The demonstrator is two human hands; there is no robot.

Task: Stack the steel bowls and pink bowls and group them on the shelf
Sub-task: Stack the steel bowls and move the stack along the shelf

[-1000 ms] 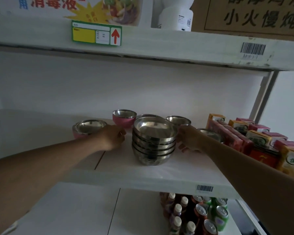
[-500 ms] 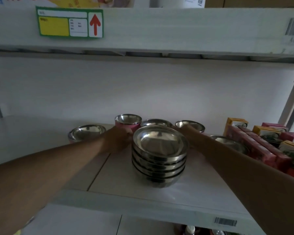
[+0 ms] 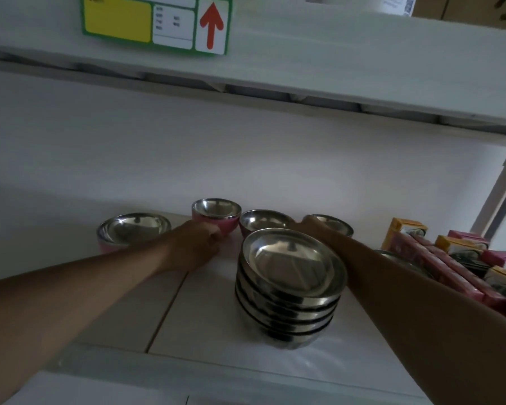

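Note:
A stack of several steel bowls (image 3: 289, 290) stands at the middle of the white shelf (image 3: 205, 325). Behind it stand pink bowls with steel insides: a wide one (image 3: 133, 232) at the left, a taller one (image 3: 216, 216), a third (image 3: 265, 222) and a fourth (image 3: 335, 226) at the back right. My left hand (image 3: 195, 247) has its fingers curled against the near side of the taller pink bowl. My right hand (image 3: 314, 228) reaches behind the stack and lies at the rim of the fourth bowl; its fingers are mostly hidden.
Red and yellow cartons (image 3: 438, 258) fill the shelf's right end, close to my right forearm. Another steel bowl (image 3: 392, 255) shows partly behind that arm. The upper shelf (image 3: 304, 68) with a green and yellow price label (image 3: 155, 21) hangs low overhead.
Both hands have moved past the steel stack toward the back row, the left onto the taller pink bowl, the right to the back-right bowl. The camera has moved closer and tilted up.

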